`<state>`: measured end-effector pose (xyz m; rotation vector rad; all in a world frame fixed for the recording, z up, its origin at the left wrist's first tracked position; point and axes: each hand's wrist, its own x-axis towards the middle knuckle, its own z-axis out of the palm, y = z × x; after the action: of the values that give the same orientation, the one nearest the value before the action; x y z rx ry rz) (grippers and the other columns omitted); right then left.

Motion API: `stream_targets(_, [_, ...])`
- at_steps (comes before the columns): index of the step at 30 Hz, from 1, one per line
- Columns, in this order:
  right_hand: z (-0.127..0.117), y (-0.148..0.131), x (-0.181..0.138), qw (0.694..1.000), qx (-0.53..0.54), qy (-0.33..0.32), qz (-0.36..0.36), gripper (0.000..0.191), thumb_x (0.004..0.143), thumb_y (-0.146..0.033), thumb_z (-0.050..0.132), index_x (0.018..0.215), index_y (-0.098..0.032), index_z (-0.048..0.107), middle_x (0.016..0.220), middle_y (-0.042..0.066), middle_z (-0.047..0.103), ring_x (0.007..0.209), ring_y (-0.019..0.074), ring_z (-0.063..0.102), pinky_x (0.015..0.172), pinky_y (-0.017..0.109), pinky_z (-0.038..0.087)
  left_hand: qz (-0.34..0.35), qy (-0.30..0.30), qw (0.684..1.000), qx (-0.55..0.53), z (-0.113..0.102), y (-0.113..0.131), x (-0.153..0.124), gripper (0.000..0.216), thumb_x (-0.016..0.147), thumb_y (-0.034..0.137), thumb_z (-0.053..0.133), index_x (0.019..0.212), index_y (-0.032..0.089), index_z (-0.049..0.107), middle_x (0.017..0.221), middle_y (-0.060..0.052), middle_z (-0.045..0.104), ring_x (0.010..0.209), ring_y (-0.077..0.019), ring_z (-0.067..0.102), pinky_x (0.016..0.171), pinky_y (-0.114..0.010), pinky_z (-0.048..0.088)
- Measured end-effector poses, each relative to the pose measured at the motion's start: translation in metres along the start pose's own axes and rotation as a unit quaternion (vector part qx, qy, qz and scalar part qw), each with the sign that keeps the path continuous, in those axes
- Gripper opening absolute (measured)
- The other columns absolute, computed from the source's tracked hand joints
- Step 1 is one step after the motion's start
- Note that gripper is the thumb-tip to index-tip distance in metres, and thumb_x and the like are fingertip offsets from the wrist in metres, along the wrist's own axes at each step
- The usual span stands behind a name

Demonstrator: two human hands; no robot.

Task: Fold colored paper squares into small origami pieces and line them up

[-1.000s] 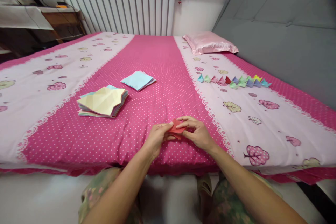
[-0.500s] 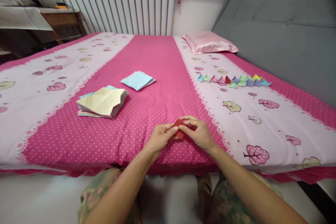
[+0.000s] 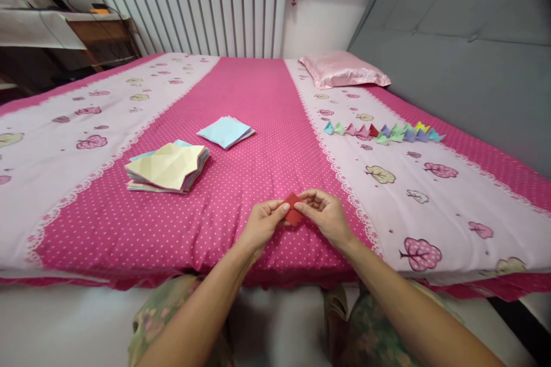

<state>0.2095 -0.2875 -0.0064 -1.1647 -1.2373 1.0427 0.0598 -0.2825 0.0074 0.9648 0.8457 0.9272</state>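
Both my hands meet over the near edge of the pink dotted bed [image 3: 241,97], pinching one small folded red paper [image 3: 293,210]. My left hand [image 3: 262,225] grips its left side with thumb and fingertips. My right hand [image 3: 326,215] pinches its right side, fingers curled. The paper is a compact diamond-like shape held just above the sheet. A row of several small folded paper pieces [image 3: 383,132] in mixed colours lies on the pale band to the right.
A stack of creased coloured sheets with a yellow one on top [image 3: 169,167] lies to the left, and a smaller light blue stack [image 3: 226,131] behind it. A pink pillow [image 3: 343,70] lies by the grey headboard [image 3: 465,46]. A radiator [image 3: 193,17] lines the far wall.
The red paper has been folded smaller and turned from a flat, wider shape into a compact diamond. Both hands stayed in place, fingers shifting around it.
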Motion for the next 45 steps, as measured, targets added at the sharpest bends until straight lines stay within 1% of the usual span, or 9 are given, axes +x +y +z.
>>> stream_targets(8, [0.001,-0.001,-0.003,0.997,0.048,-0.033,0.046,0.025,0.062,-0.037,0.073,0.072,-0.017,0.062,0.069,0.001,0.064,0.060,0.0130,0.059,0.058,0.026,0.047,0.008,0.038,0.995,0.092,-0.002,-0.003,0.000,0.030,0.060,0.038,0.072,0.069,0.010,0.066,0.058,-0.003,0.063,0.049,-0.0086,0.050,0.049,-0.020,0.034])
stream_targets(14, [0.000,-0.002,-0.004,0.995,0.050,-0.062,0.057,0.024,0.063,-0.037,0.072,0.069,-0.017,0.061,0.065,0.000,0.062,0.057,0.0118,0.057,0.056,0.025,0.046,0.007,0.009,0.994,0.113,-0.003,-0.003,-0.001,0.030,0.061,0.039,0.071,0.064,0.011,0.064,0.057,-0.003,0.061,0.049,-0.0083,0.049,0.049,-0.021,0.034])
stream_targets(17, [0.001,-0.001,-0.004,0.995,0.049,-0.068,0.053,0.024,0.062,-0.037,0.073,0.070,-0.017,0.063,0.065,-0.001,0.062,0.058,0.0117,0.057,0.056,0.025,0.045,0.012,-0.011,0.992,0.127,-0.003,-0.005,-0.002,0.031,0.061,0.041,0.070,0.059,0.011,0.061,0.052,-0.001,0.057,0.045,-0.0065,0.044,0.045,-0.020,0.030])
stream_targets(23, [0.001,-0.003,-0.003,0.996,0.013,-0.076,0.038,0.024,0.065,-0.038,0.071,0.059,-0.016,0.060,0.054,-0.003,0.057,0.048,0.0094,0.049,0.048,0.024,0.039,0.026,-0.033,0.986,0.164,-0.002,-0.006,-0.004,0.026,0.066,0.036,0.067,0.055,0.013,0.060,0.048,0.002,0.051,0.043,-0.0054,0.038,0.044,-0.020,0.026])
stream_targets(26, [0.000,-0.004,-0.003,0.996,0.012,-0.078,0.037,0.024,0.066,-0.037,0.070,0.059,-0.016,0.061,0.055,-0.002,0.058,0.049,0.0094,0.050,0.049,0.023,0.039,0.013,-0.021,0.988,0.152,-0.002,-0.007,-0.003,0.024,0.064,0.033,0.068,0.054,0.013,0.060,0.047,0.002,0.051,0.043,-0.0052,0.038,0.044,-0.020,0.026])
stream_targets(30, [-0.001,-0.002,0.000,0.994,0.033,-0.088,0.049,0.021,0.067,-0.036,0.069,0.073,-0.017,0.065,0.068,0.000,0.064,0.060,0.0116,0.057,0.058,0.025,0.043,-0.006,0.040,0.996,0.080,-0.003,-0.006,0.000,0.022,0.061,0.032,0.072,0.060,0.011,0.064,0.053,-0.001,0.058,0.046,-0.0066,0.045,0.048,-0.020,0.031])
stream_targets(33, [-0.004,-0.001,0.001,0.996,0.012,-0.073,0.043,0.021,0.067,-0.037,0.069,0.067,-0.017,0.063,0.059,-0.001,0.060,0.053,0.0102,0.052,0.052,0.023,0.039,-0.003,0.067,0.997,0.036,-0.005,-0.001,0.002,0.023,0.061,0.032,0.073,0.066,0.010,0.067,0.061,-0.004,0.064,0.051,-0.0083,0.051,0.053,-0.021,0.036])
stream_targets(38, [-0.007,-0.004,0.000,0.998,-0.018,-0.056,0.003,0.022,0.069,-0.035,0.068,0.059,-0.017,0.060,0.054,-0.003,0.055,0.049,0.0088,0.045,0.051,0.023,0.034,-0.016,0.055,0.998,0.011,-0.003,0.002,0.000,0.022,0.059,0.031,0.074,0.067,0.011,0.068,0.065,-0.005,0.066,0.055,-0.0089,0.054,0.056,-0.020,0.039])
stream_targets(45, [-0.004,-0.006,0.000,0.996,0.037,-0.080,0.030,0.022,0.068,-0.031,0.068,0.058,-0.017,0.056,0.054,-0.005,0.052,0.051,0.0075,0.044,0.053,0.022,0.035,0.002,0.053,0.998,0.040,-0.005,0.000,0.000,0.025,0.061,0.033,0.072,0.066,0.010,0.065,0.063,-0.004,0.064,0.054,-0.0089,0.053,0.056,-0.021,0.039])
